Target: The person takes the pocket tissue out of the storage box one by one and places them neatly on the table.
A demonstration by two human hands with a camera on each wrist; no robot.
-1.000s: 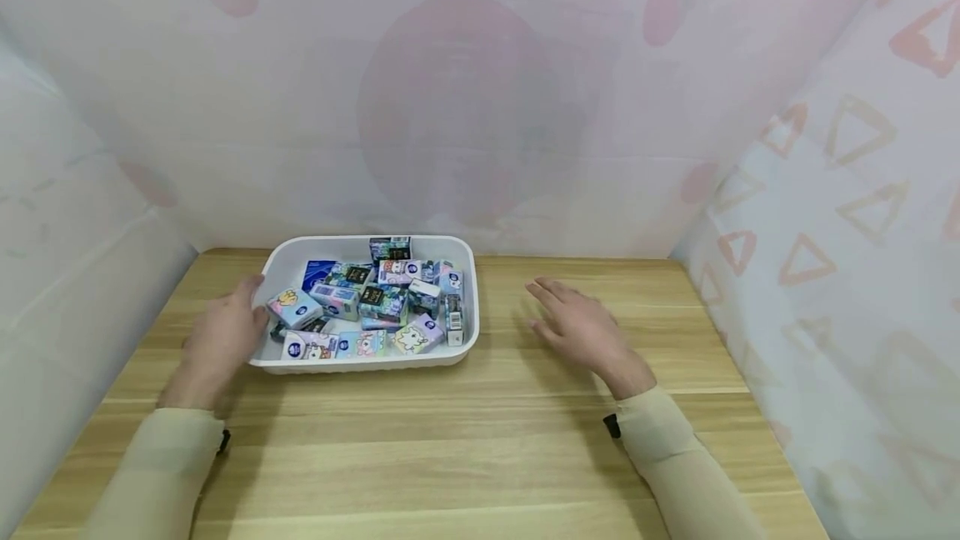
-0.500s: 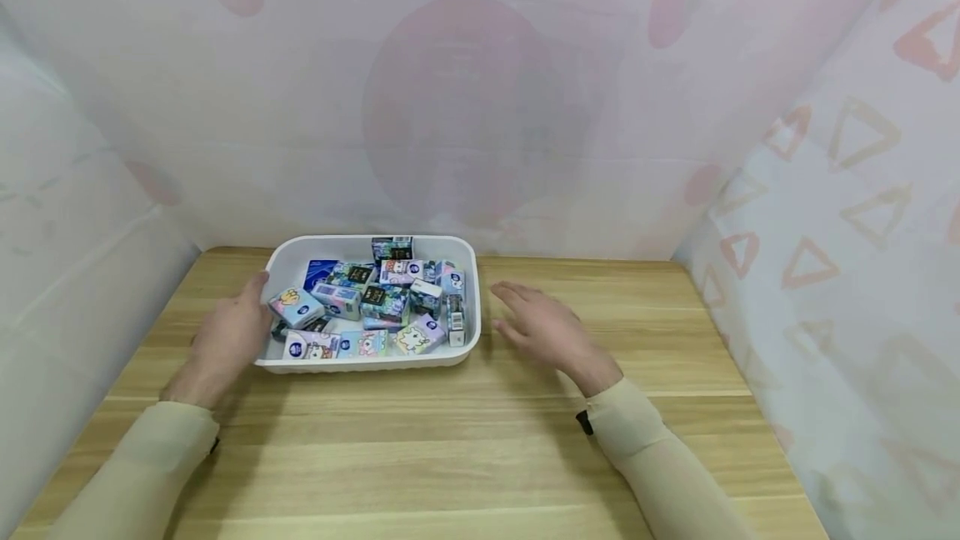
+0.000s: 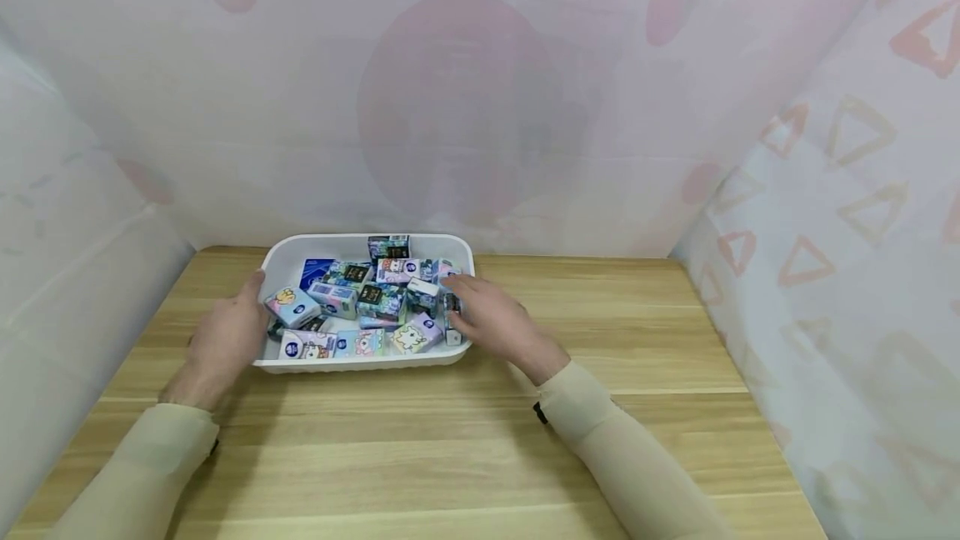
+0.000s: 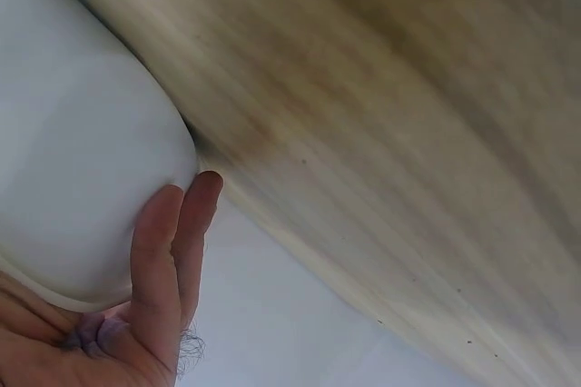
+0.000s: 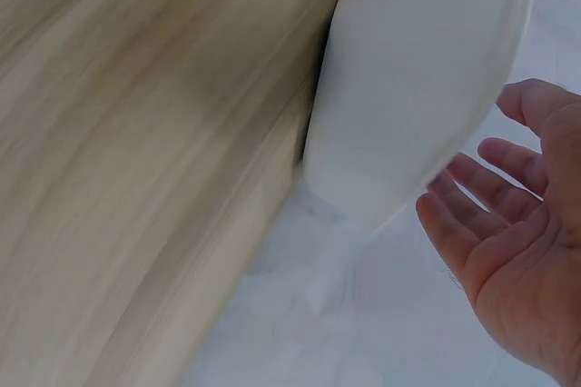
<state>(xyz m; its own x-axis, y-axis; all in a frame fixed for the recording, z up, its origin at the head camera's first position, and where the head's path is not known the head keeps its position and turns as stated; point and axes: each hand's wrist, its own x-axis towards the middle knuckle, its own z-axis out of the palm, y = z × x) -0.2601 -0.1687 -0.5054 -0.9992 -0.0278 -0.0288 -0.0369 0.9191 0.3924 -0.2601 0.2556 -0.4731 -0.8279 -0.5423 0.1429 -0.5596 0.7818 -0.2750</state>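
A white plastic tray (image 3: pixel 360 366) stands on the wooden tabletop, filled with several small printed packs (image 3: pixel 381 302) that look like pocket tissues. At its left end, my left hand (image 3: pixel 228 344) holds the wall near the rim. In the left wrist view, two fingers (image 4: pixel 156 246) lie along the outer wall below the rim, while the rest of that hand is partly hidden. My right hand (image 3: pixel 498 323) reaches over the right rim with spread, loosely bent fingers. The right wrist view has its thumb (image 5: pixel 536 104) at the rim; whether the other fingertips touch is unclear.
Behind the tray rises a pale patterned backdrop (image 3: pixel 465 107), close to its far rim. Similar panels stand at the left (image 3: pixel 82 215) and right (image 3: pixel 840 215). Bare wooden tabletop (image 3: pixel 420 457) extends in front of the tray and to its right.
My right hand has moved left from the bare tabletop to the tray's right rim. My left hand stays at the left end, and the tray and packs keep their places.
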